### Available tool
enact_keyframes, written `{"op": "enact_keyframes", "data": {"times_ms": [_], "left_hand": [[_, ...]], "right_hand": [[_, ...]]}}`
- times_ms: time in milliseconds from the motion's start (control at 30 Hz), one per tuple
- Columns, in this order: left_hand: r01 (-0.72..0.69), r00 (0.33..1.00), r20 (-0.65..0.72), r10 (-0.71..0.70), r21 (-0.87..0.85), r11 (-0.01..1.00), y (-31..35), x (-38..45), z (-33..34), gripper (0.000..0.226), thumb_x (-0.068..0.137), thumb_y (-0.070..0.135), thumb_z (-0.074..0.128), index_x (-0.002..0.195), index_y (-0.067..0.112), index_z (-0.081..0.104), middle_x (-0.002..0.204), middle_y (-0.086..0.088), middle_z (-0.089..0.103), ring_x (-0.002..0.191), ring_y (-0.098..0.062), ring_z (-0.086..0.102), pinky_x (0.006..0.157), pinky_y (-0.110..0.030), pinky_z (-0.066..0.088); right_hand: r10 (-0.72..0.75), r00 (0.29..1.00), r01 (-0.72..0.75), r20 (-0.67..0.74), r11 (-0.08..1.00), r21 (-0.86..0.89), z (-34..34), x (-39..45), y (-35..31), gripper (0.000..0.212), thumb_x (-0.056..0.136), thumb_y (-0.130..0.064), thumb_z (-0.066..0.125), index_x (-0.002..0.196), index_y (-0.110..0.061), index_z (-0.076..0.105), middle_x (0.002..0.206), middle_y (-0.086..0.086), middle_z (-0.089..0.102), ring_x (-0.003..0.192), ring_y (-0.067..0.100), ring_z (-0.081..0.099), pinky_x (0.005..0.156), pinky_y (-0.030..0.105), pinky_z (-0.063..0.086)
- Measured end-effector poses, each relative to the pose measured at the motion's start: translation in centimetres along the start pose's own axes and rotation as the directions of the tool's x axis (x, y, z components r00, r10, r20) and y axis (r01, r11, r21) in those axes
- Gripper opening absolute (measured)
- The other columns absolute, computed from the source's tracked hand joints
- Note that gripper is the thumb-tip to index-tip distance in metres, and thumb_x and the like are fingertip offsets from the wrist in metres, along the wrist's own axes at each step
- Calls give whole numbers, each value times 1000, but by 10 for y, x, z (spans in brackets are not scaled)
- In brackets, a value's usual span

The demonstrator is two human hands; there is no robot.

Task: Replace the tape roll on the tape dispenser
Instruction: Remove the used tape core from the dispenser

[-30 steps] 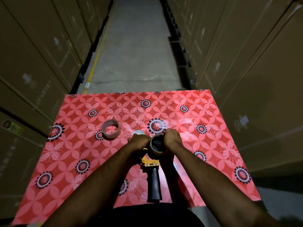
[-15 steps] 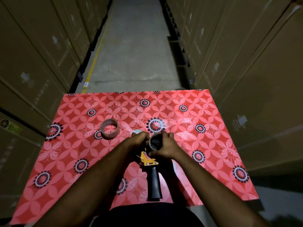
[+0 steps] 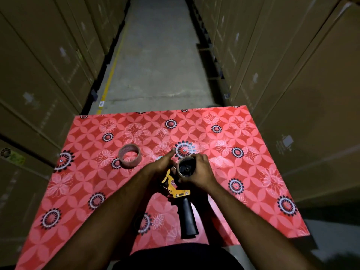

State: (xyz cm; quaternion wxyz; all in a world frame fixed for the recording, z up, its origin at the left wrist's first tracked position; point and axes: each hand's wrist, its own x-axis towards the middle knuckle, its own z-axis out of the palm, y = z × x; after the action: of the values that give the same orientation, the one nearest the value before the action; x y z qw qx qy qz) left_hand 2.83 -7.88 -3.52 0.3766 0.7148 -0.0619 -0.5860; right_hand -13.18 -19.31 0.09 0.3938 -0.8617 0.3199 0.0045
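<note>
Fingers of the right hand (image 3: 200,170) curl around one brown cardboard core (image 3: 186,167) seated on the tape dispenser (image 3: 180,193) at frame centre. Beside it, the left hand (image 3: 162,165) grips the dispenser's yellow frame, one fingertip stretched past the core. Its single black handle points toward the bottom edge. One tape roll (image 3: 129,156) lies apart, centre left, on the red patterned table (image 3: 263,184).

Tape dispenser (image 3: 180,193): yellow frame, black pistol handle pointing toward the viewer, held above the tabletop. Cardboard core (image 3: 186,167): seemingly empty, on the dispenser's hub, open end up. Tape roll (image 3: 129,156): translucent, lying flat on the table, apart, left.
</note>
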Motion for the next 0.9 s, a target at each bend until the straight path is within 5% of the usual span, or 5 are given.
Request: {"op": "enact_keyframes", "data": {"times_ms": [200, 267, 433, 700, 900], "left_hand": [[39, 999, -7, -39, 63, 997, 8, -14, 10, 104, 76, 97, 24, 81, 2, 66, 70, -12, 64, 60, -21, 50, 62, -32, 39], [18, 1000, -1, -18, 25, 1000, 5, -7, 9, 114, 71, 100, 26, 101, -1, 70, 76, -13, 68, 72, -28, 61, 76, -37, 50], [-2, 1000, 32, 1, 26, 1000, 2, -9, 4, 114, 69, 102, 18, 107, 10, 76, 102, -23, 71, 108, -37, 62, 86, -41, 43], [19, 999, 38, -24, 120, 993, 15, -16, 11, 103, 76, 96, 12, 74, 5, 62, 70, -9, 57, 57, -19, 48, 65, -33, 36], [-9, 998, 63, 6, 50, 999, 6, -11, 6, 107, 73, 99, 16, 76, 10, 76, 91, -16, 66, 90, -31, 56, 86, -43, 42]], "right_hand": [[-39, 999, 35, 24, 985, 172, -12, -1, 13, 96, 44, -46, 85, 133, -18, 62, 122, -1, 68, 111, 13, 64, 93, 14, 49], [-33, 997, 21, 73, 987, 160, -11, 3, 17, 93, 54, -30, 93, 139, -17, 56, 131, 1, 64, 122, 18, 60, 97, 16, 47], [18, 1000, -18, -2, 997, 72, -1, 0, 5, 110, 42, -49, 94, 135, -20, 45, 124, -1, 41, 116, 15, 45, 100, 32, 47], [-105, 994, 100, 43, 991, 90, -15, 4, 20, 95, 50, -51, 87, 136, -20, 62, 130, 0, 66, 119, 17, 62, 101, 25, 50], [6, 1000, -6, 19, 1000, -13, -5, 4, 6, 117, 42, -58, 92, 140, -19, 42, 128, 1, 42, 115, 15, 42, 100, 33, 46]]}}
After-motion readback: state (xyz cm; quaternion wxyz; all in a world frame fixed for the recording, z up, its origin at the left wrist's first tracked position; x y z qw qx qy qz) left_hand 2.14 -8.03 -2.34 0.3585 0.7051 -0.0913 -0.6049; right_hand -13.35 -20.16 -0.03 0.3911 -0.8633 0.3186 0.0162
